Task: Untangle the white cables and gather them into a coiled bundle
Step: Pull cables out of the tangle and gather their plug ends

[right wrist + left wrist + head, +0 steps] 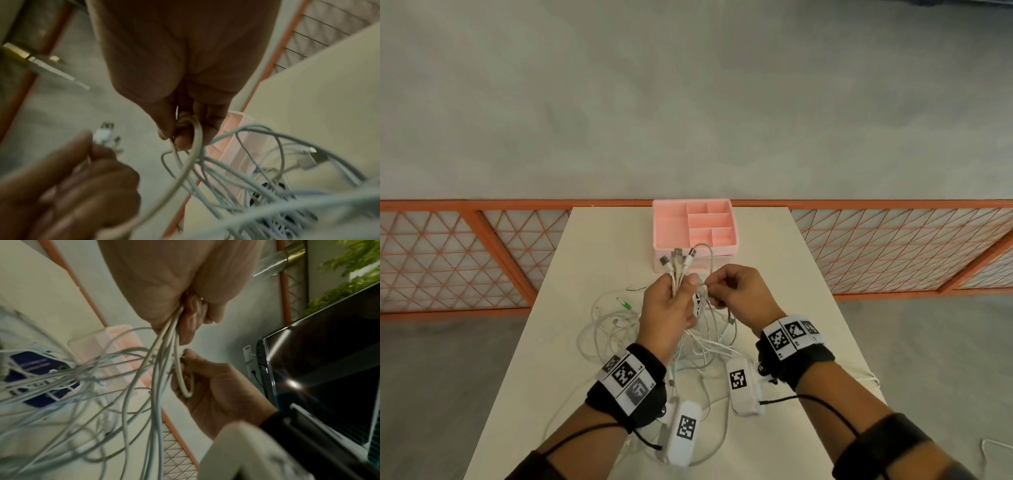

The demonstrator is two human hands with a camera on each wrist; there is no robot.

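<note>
A tangle of white cables (616, 329) lies on the white table (784, 267) and hangs from my hands. My left hand (671, 301) grips a bunch of cable ends (678, 263), whose plugs stick up above the fist. In the left wrist view the strands (162, 344) run down out of that fist. Just to its right, my right hand (726, 287) pinches one white cable (195, 141) between thumb and fingers; that cable (185, 384) loops in the palm. Both hands are raised above the heap, close together.
A pink compartment organizer (695, 226) stands at the table's far edge, right behind the hands. A small green plug (625, 303) lies among the cables at left. An orange mesh fence (893, 246) runs behind the table. A dark screen (329, 353) stands to one side.
</note>
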